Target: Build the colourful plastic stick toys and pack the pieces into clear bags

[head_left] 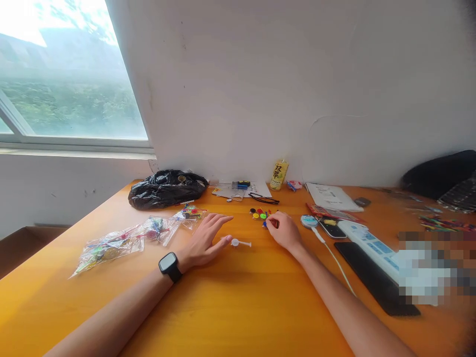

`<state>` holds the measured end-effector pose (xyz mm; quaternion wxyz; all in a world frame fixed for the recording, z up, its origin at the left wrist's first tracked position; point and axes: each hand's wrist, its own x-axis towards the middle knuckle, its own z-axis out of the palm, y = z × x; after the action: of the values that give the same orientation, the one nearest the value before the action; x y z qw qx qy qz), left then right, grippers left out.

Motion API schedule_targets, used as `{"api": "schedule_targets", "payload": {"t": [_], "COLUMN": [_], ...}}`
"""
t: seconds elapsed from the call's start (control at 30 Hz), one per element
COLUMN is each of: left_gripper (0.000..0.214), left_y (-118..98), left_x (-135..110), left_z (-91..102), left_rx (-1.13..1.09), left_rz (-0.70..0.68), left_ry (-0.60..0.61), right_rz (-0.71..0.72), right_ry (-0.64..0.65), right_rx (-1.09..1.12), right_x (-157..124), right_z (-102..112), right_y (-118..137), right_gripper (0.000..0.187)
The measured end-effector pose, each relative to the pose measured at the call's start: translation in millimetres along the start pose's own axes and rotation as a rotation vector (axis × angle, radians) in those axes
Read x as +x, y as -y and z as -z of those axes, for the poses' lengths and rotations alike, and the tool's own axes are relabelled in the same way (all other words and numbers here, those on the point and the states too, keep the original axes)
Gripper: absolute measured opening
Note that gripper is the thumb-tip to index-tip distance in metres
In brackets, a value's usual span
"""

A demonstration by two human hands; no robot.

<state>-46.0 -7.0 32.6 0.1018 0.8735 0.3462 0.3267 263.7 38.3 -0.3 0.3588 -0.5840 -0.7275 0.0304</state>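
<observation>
My left hand [206,240] is open over the wooden table, its fingers stretched out and a black watch on its wrist. Close to its thumb tip lies a small white plastic piece [243,243] with a round disc at one end and a thin stem. My right hand [284,229] has its fingers curled in a pinch at a cluster of small round coloured pieces. A blue piece [264,224] sits right by its fingertips; whether they grip it or something else is hidden. Yellow [256,216] and green [263,216] pieces lie just beyond.
Clear plastic bags [111,245] of coloured pieces lie left of my left hand, with a black plastic bag [167,188] behind. Glasses [264,199] and a yellow can [278,175] stand near the wall. At right are a phone [332,228], a white cable [336,263] and a power strip [372,248].
</observation>
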Motion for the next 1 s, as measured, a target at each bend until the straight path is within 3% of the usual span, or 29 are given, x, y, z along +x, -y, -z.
{"api": "schedule_targets", "payload": {"t": [0.1,0.23,0.4,0.57,0.8,1.0], "left_gripper": [0.045,0.056,0.070,0.069,0.064,0.058], "left_y": [-2,-7,-9,-8,-7,-7], "left_x": [1,2,3,3,3,3], "left_z": [1.4,4.6,5.7,4.5,4.4,4.1], "left_rx": [-0.008,-0.023,-0.038,-0.062,-0.068,-0.061], "left_rz": [-0.004,-0.082,-0.140,-0.140,-0.148,-0.139], "left_ry": [0.005,0.050,0.089,0.097,0.096,0.079], "right_rz": [0.013,0.148,0.003,-0.054,-0.095,-0.009], "right_ry": [0.076,0.195,0.079,0.135,0.136,0.008], "right_rx": [0.006,0.106,-0.117,-0.249,-0.195,-0.024], "right_x": [-4,-6,-3,-2,-2,-3], "right_z": [3,5,10,10,5,6], "right_y": [11,21,15,5,4,14], "right_gripper": [0.022,0.020,0.018,0.015,0.011,0.008]}}
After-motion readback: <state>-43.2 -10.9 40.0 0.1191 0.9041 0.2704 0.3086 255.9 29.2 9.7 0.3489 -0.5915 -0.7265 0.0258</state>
